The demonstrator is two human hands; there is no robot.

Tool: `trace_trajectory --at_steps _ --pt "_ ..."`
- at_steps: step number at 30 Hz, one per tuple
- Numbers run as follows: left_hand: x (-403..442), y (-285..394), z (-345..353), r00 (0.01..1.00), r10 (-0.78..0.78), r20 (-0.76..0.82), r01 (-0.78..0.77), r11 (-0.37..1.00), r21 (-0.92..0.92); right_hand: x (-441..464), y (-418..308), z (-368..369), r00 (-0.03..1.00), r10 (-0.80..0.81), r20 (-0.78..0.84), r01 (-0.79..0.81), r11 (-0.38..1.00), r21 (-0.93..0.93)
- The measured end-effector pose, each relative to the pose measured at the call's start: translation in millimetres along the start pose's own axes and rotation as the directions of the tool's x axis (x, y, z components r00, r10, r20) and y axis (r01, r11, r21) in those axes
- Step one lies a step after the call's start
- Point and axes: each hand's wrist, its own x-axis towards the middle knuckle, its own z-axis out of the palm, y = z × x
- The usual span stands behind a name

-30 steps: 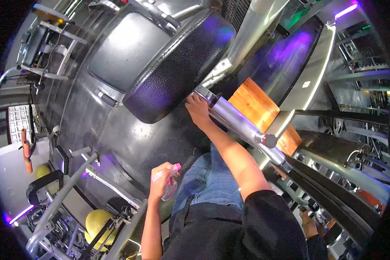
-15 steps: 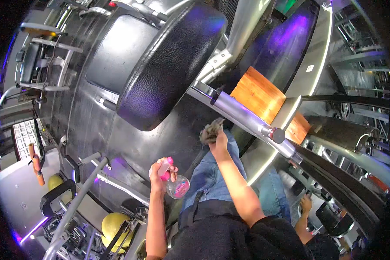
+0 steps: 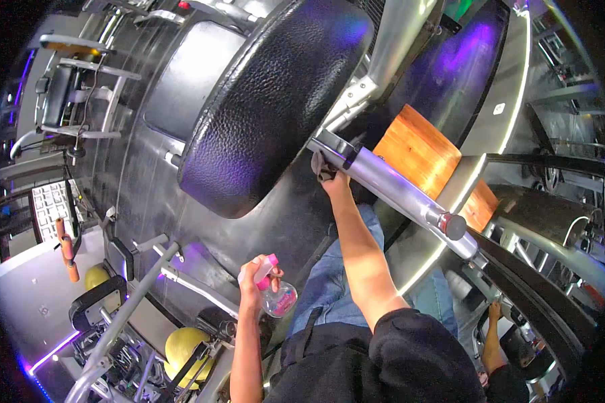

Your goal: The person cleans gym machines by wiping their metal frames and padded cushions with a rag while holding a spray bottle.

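My left hand (image 3: 249,279) is wrapped around the neck of a clear spray bottle (image 3: 280,301) with a pink top. The bottle is held out over the floor, left of my jeans. In my right hand (image 3: 339,183) is a grey cloth (image 3: 322,166), bunched up and pressed against the lower side of a silver metal tube (image 3: 391,181), near where it meets the frame; my fingers are partly hidden by the cloth and tube. Just left of the cloth is a large black padded cushion (image 3: 269,107) with a textured surface.
An orange-brown wooden block (image 3: 420,149) stands behind the tube, which ends in a dark round knob (image 3: 452,226). A lit mirror edge (image 3: 480,171) runs along the right, with reflections beyond. Gym machines and a yellow ball (image 3: 183,349) are at left, with a black bench (image 3: 59,97) farther off.
My right hand has moved the cloth up and onto the metal tube. My left hand still holds the spray bottle, shifted slightly right and down. The view has shifted slightly.
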Motion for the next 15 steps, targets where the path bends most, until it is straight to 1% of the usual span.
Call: trace_trajectory --at_steps 1,3,4,5,6,7,9,10,11,12,13,14,15 --pt "1 -1 1 1.0 0.009 0.011 -0.009 1.0 0.023 -15 5 12 1.0 0.004 0.003 -0.004 1.0 -0.001" --pt "2 -4 5 1.0 0.014 -0.017 -0.014 1.0 0.005 -58 11 30 0.981 -0.164 0.105 0.176 0.977 -0.117" --pt "1 -4 7 1.0 -0.009 0.006 0.009 1.0 -0.011 -75 11 30 0.981 -0.163 0.108 0.175 0.977 -0.118" --pt "1 -4 8 0.999 -0.034 0.031 0.034 0.999 -0.024 -91 10 27 0.989 -0.111 0.098 0.117 0.991 -0.063" --pt "2 -6 9 0.999 -0.03 0.023 0.031 0.998 -0.061 -98 9 27 0.994 -0.058 0.089 0.059 0.998 -0.007" --pt "2 -8 9 0.999 -0.031 0.023 0.033 0.998 -0.06 -96 13 28 0.994 -0.059 0.088 0.06 0.998 -0.006" --pt "2 -9 11 0.998 -0.014 0.06 0.019 0.996 -0.082 -85 24 35 0.974 -0.213 -0.076 0.209 0.976 -0.057" --pt "2 -10 12 0.998 -0.015 0.062 0.02 0.996 -0.084 -68 25 26 0.977 -0.137 -0.165 0.128 0.99 -0.061" --pt "1 -12 12 0.999 -0.018 0.038 0.021 0.997 -0.078 -52 33 17 0.977 -0.212 -0.034 0.198 0.951 -0.239" --pt "1 -13 12 1.0 -0.021 0.015 0.022 0.997 -0.07 -18 39 -17 0.911 -0.365 0.194 0.406 0.706 -0.581" --pt "0 -13 13 1.0 -0.016 0.017 0.017 0.997 -0.069 15 44 -45 0.801 -0.39 0.453 0.578 0.307 -0.757" --pt "-1 -13 13 1.0 -0.015 0.023 0.016 0.999 -0.035 17 48 -22 0.8 -0.39 0.455 0.579 0.309 -0.754" --pt "-3 -12 13 1.0 -0.014 0.028 0.014 1.0 0.0 9 53 18 0.91 -0.415 0.025 0.372 0.786 -0.493"
